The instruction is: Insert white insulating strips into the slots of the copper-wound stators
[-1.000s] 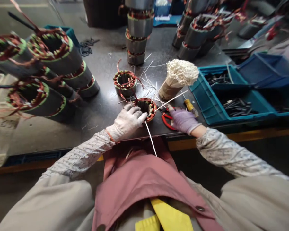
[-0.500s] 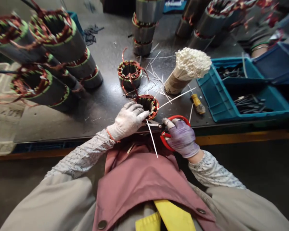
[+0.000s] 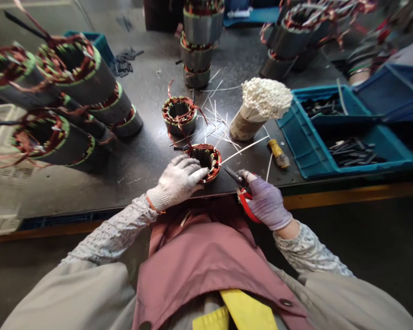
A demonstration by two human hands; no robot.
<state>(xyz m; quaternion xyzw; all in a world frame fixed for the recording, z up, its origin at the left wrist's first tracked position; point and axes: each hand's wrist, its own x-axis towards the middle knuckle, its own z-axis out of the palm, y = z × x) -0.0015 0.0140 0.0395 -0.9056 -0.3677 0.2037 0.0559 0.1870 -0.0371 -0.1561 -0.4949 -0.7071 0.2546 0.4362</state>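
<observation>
At the table's front edge, my left hand [image 3: 179, 179] in a white glove is closed on the near side of a motor stator [image 3: 214, 160] with copper windings. A white cord [image 3: 245, 150] runs from the stator's right rim out to the right. In a purplish glove, my right hand [image 3: 264, 198] grips red-handled scissors [image 3: 245, 201]. Their dark blades point up and left, apart from the stator and below the cord; the blades look closed. Part of the stator's left side is hidden by my left hand.
A second stator [image 3: 179, 114] stands just behind, near scattered white cord pieces [image 3: 218, 123]. To the right are a bundle of white cords [image 3: 261, 103], a yellow-handled tool [image 3: 278, 153] and a blue bin [image 3: 298, 151] of dark pieces. Stacked stators [image 3: 99, 82] stand left. Another person's arm [image 3: 361, 68] shows far right.
The white cord end that hung toward my apron is gone from the stator. The scissors have drawn back to the right and their blades have turned upward. My left hand still holds the stator.
</observation>
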